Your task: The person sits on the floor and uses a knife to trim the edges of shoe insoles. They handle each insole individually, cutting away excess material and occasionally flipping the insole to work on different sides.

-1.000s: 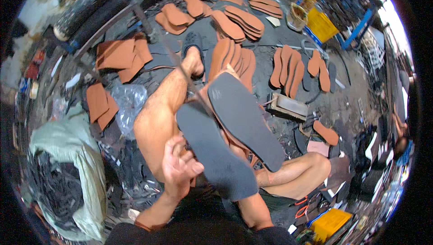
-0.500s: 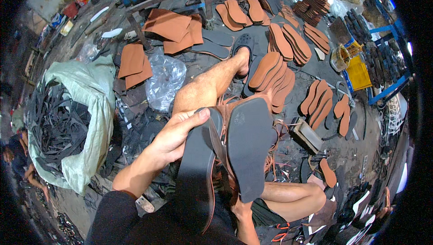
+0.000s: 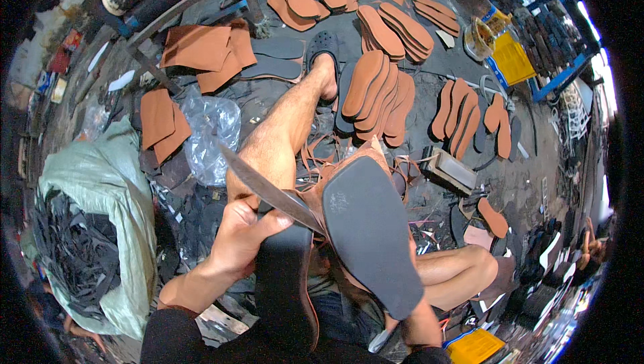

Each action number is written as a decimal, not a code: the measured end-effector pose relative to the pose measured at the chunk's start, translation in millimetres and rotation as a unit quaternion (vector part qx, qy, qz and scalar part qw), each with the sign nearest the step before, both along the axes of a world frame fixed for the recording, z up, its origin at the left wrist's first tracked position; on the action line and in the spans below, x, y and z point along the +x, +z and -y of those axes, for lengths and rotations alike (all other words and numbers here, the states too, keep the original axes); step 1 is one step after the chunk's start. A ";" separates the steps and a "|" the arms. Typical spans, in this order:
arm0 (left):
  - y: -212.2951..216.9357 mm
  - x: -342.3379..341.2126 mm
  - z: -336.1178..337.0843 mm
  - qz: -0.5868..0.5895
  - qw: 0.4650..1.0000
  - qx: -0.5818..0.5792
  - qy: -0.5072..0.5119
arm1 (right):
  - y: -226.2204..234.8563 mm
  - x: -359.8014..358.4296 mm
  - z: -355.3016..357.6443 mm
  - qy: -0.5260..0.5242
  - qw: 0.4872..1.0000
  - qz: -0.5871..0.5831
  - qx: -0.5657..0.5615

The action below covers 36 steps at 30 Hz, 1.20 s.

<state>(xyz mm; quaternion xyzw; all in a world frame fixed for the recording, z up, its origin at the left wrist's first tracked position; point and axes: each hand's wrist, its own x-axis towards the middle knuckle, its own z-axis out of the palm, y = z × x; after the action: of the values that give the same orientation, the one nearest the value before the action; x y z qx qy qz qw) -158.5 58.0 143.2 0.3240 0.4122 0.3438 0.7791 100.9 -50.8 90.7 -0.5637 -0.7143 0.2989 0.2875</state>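
My left hand (image 3: 245,233) is closed around the front end of a dark grey shoe sole (image 3: 285,283) with a brown edge, its thumb lying on top. A second dark sole (image 3: 369,230), with brown leather around its edge, is tilted up beside it. My right hand (image 3: 419,324) grips this second sole from its lower right side, its fingers mostly hidden. A long pointed knife blade (image 3: 268,186) slants over my left hand, its lower end against the second sole's edge. Its handle is not visible, and I cannot tell which hand holds it.
Brown insoles (image 3: 376,92) lie in several stacks ahead, with brown sheets (image 3: 201,49) to their left. A pale green sack (image 3: 131,210) of black scraps stands left, near a clear plastic bag (image 3: 213,139). A rectangular block (image 3: 449,169) and a yellow item (image 3: 475,346) lie right.
The blade has swung out from between the soles to point up and left. The right-hand sole has tilted and its lower end moved right. My view has shifted.
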 end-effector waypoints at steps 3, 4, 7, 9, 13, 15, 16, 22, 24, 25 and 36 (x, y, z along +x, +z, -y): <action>-2.0 -1.6 0.9 -0.021 1.000 0.008 0.017 | 21.1 8.9 -36.5 0.088 0.995 0.032 -0.019; 2.8 3.2 -2.2 -0.008 1.000 0.004 -0.005 | 43.0 13.3 -40.6 0.101 0.993 0.062 -0.031; -0.1 -0.9 -1.9 0.021 0.999 -0.020 -0.018 | 69.1 16.5 -67.7 0.161 0.981 0.092 -0.054; 2.6 1.7 -3.0 0.018 0.999 -0.019 -0.027 | 77.6 17.2 -78.5 0.180 0.976 0.104 -0.068; 6.7 3.4 -0.6 0.006 0.997 -0.069 -0.037 | 79.3 15.4 -105.4 0.235 0.963 0.105 -0.082; 10.8 9.6 -1.4 -0.027 0.996 -0.063 -0.052 | 84.2 16.1 -110.9 0.248 0.959 0.106 -0.091; 11.9 10.7 -3.0 -0.040 0.995 -0.055 -0.070 | 85.9 16.5 -112.5 0.254 0.957 0.104 -0.095; 3.0 25.3 -4.9 -0.127 0.969 0.136 -0.164 | 87.4 23.3 -116.3 0.285 0.948 0.052 -0.130; -21.8 15.4 -6.1 0.047 0.957 0.044 -0.282 | 94.1 41.4 -82.6 0.187 0.973 -0.016 -0.138; -25.4 0.1 -17.0 0.199 0.915 -0.125 -0.327 | 92.8 52.7 -63.2 0.133 0.980 -0.070 -0.134; 33.5 137.8 42.8 0.232 0.957 0.100 0.140 | 44.4 -25.7 17.5 -0.285 0.886 -0.301 0.208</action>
<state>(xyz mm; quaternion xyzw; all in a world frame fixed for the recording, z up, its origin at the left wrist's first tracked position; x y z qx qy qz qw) -20.7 15.2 176.7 0.2505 0.2247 0.5545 0.7611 75.3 -68.2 135.1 -0.5530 -0.4481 0.2044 0.6720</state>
